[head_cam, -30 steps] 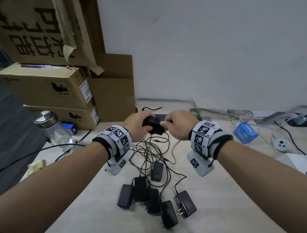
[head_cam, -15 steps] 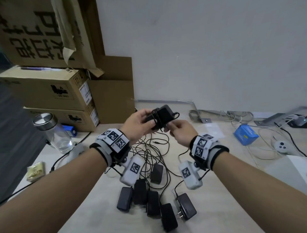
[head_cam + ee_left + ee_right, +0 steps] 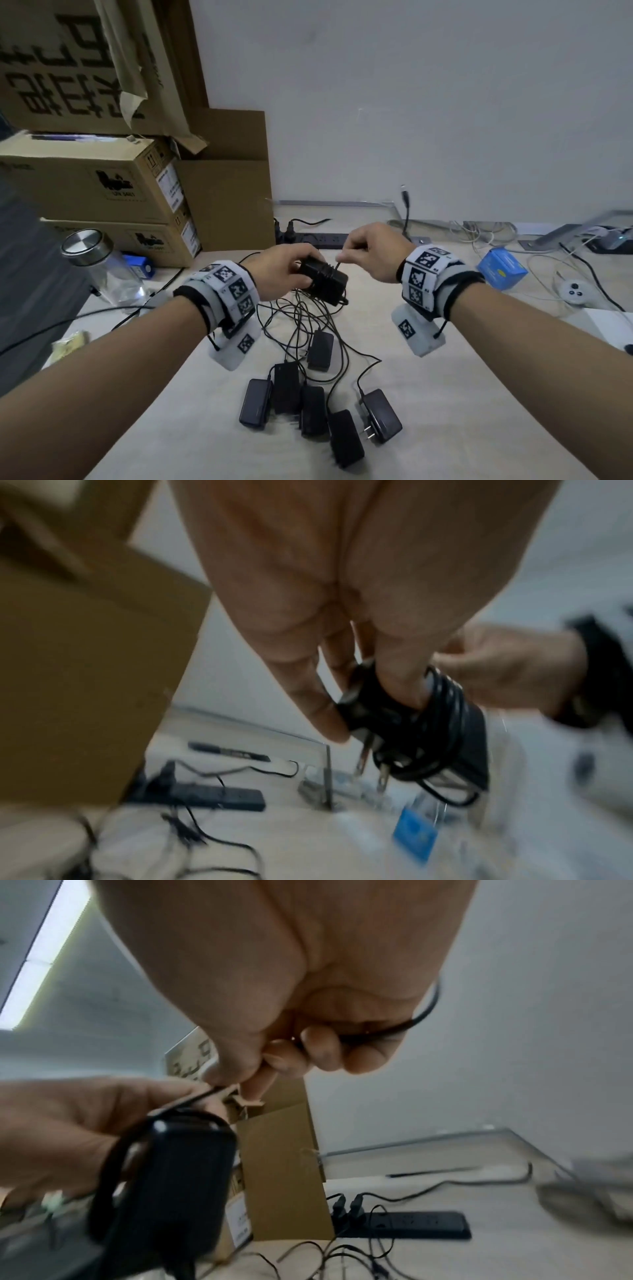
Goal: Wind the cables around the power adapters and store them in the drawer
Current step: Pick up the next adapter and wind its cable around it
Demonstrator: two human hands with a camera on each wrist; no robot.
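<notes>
winding a cable round a power adapter above the bench

the left hand [image 3: 279,270] was wrapped round a black rectangular plastic power adapter [image 3: 325,281] held above the pale wooden bench [image 3: 445,404], its thin black cable [image 3: 445,696] looped round the body; the right hand [image 3: 371,251] pinched the cable's free end just beside it. below, six more black adapters [image 3: 310,404] lay among loose cables [image 3: 298,318]. the drawer was out of view.

The power adapter [image 3: 325,282] between the fingers [image 3: 301,274] is smooth black plastic. Its wound cable [image 3: 445,696] looks glossy. The table [image 3: 445,428] below is matt, pale wood-look.
</notes>
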